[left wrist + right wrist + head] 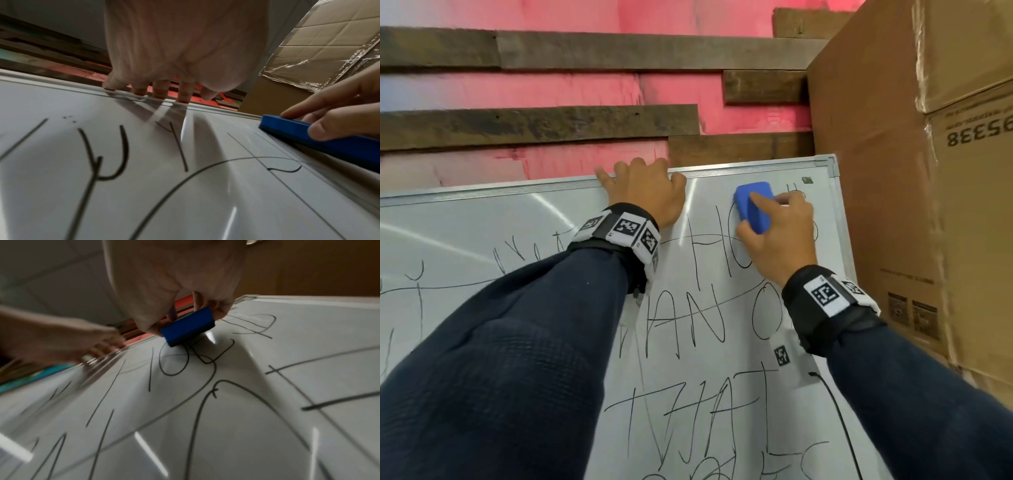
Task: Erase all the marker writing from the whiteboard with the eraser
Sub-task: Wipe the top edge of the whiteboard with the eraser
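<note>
A whiteboard (465, 226) covered with black marker writing (702, 329) leans against the wall. My right hand (777, 233) grips a blue eraser (753, 205) and holds it flat on the board near the top right corner, over the top letters. The right wrist view shows the eraser (188, 326) pinched between thumb and fingers, its dark felt on the board (267, 418). My left hand (647, 192) holds the board's top edge with its fingers curled over the frame; its fingers (160, 92) hook over the rim. The eraser (320, 138) lies to its right.
Large cardboard boxes (914, 171) stand close against the board's right edge. Behind the board is a pink wall with dark wooden planks (585, 51). A small tag sticker (781, 355) and a black cable (839, 411) lie on the board's lower right.
</note>
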`<state>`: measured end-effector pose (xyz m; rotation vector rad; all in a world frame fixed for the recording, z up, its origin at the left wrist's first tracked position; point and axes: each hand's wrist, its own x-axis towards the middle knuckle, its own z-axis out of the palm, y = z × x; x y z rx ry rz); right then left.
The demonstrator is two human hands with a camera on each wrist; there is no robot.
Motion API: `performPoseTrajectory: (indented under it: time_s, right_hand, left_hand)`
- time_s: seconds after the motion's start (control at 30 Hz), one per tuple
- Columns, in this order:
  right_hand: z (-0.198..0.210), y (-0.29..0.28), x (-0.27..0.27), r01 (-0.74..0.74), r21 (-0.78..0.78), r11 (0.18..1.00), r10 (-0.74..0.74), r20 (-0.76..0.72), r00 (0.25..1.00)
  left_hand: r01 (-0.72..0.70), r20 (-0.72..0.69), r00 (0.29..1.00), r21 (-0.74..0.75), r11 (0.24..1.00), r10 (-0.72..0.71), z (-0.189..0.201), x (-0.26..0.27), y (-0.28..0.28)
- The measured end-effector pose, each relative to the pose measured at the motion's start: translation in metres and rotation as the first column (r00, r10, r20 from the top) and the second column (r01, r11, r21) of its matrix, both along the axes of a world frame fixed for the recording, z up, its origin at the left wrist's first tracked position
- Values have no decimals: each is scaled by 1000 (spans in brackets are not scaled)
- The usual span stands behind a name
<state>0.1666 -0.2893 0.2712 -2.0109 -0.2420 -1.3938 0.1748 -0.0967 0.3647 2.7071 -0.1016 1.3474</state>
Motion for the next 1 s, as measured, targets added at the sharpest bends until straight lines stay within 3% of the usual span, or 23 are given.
performPoseTrajectory:
  time_s: [0.1, 0.23, 0.27, 0.4, 0.53, 0.67, 0.8, 0.93, 1.0]
  right_hand:
    - [-10, 6, -2, -36, -210, 977, 27, -45, 999]
    - [-3, -2, 4, -16, 68, 998, 14, 32, 999]
    - [-3, 1, 3, -21, 72, 997, 18, 36, 999]
    - [-13, 22, -1, -73, -185, 980, 77, 17, 997]
    - [-7, 12, 6, -53, 63, 997, 50, 37, 998]
    - [-11, 9, 5, -58, -128, 990, 57, -9, 998]
    - [-8, -10, 10, -32, 87, 996, 29, 26, 999]
    - [-12, -12, 5, -48, -89, 995, 46, -16, 999]
    - [-9, -21, 7, -36, -14, 999, 36, -6, 999]
  left_hand:
    - [38, 54, 998, 20, 999, -39, 1, 2, -11]
    - [44, 98, 994, 68, 997, -50, 0, 6, -9]
    - [29, 97, 995, 91, 995, -38, -1, 8, -7]
    - [20, 89, 995, 151, 988, -33, -8, 12, -8]
    - [26, 56, 998, 142, 990, -34, -7, 10, -7]
    - [29, 44, 998, 115, 993, -34, -6, 10, -10]
    - [39, 64, 997, 68, 997, -43, -5, 8, -14]
    - [46, 104, 993, 97, 994, -56, -5, 10, -29]
    - [51, 116, 991, 124, 991, -65, -5, 11, -33]
